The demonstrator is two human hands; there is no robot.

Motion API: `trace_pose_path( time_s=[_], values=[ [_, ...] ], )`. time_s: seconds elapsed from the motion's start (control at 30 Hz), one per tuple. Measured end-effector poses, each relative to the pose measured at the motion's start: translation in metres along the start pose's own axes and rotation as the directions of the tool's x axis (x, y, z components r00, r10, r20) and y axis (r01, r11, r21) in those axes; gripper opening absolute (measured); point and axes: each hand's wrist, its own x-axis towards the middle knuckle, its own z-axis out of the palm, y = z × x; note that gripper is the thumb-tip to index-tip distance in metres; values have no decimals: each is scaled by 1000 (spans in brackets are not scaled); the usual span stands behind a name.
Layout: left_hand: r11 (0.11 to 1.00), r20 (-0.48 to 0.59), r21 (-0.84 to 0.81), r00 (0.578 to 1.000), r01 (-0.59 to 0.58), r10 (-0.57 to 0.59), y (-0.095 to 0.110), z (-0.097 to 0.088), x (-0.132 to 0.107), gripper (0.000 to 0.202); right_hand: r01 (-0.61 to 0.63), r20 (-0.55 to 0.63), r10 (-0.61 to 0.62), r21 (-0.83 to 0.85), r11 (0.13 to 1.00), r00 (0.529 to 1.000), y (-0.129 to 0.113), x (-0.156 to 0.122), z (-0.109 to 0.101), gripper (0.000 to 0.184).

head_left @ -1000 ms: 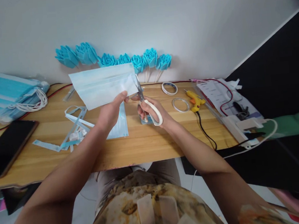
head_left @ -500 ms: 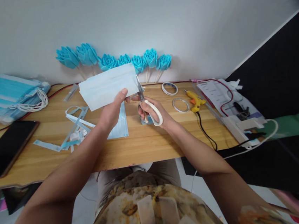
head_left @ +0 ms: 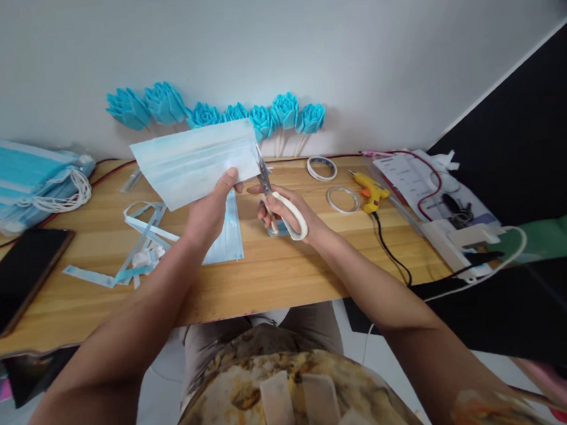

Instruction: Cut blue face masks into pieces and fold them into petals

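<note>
My left hand (head_left: 216,209) pinches the lower right part of a pale blue mask sheet (head_left: 193,161), thumb on top, and keeps it raised above the table. White-handled scissors (head_left: 291,215) are in my right hand (head_left: 297,204), fingers through the loops. Their blades point up and lie at the sheet's right edge. Under my left hand, another pale blue mask sheet (head_left: 226,238) rests on the wood. A small blue piece (head_left: 279,227) shows partly beneath my right hand. Cut strips (head_left: 145,232) lie in a loose heap left of my left forearm.
Several blue fabric flowers (head_left: 165,103) on sticks lean along the wall. A stack of masks (head_left: 14,175) and a phone (head_left: 17,281) lie at left. To the right are tape rolls (head_left: 322,168), a yellow glue gun (head_left: 372,192), papers and a power strip (head_left: 447,247).
The sheet in my left hand has shifted slightly left and its left end has opened out wider. The scissors have moved a little left with my right hand.
</note>
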Motion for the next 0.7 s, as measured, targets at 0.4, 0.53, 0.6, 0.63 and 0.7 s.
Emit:
trace_pose_path(
  time_s=[0.4,0.53,0.6,0.63,0.7],
  values=[
    [996,68,86,997,-30,24,0,2,-5,41,71,-57,-69,47,996,996,2,3,0,64],
    [996,80,89,997,-16,9,0,2,-7,44,90,-54,-88,31,995,995,3,4,-1,60],
    [995,77,97,997,-8,0,0,3,-8,45,101,-61,-99,36,994,993,4,4,-1,59],
    [994,75,106,997,-3,-5,0,3,-9,45,104,-66,-101,38,994,993,4,4,-2,58],
    [991,67,133,998,13,-22,0,4,-10,45,99,-78,-95,44,994,992,4,3,-1,58]
  ],
)
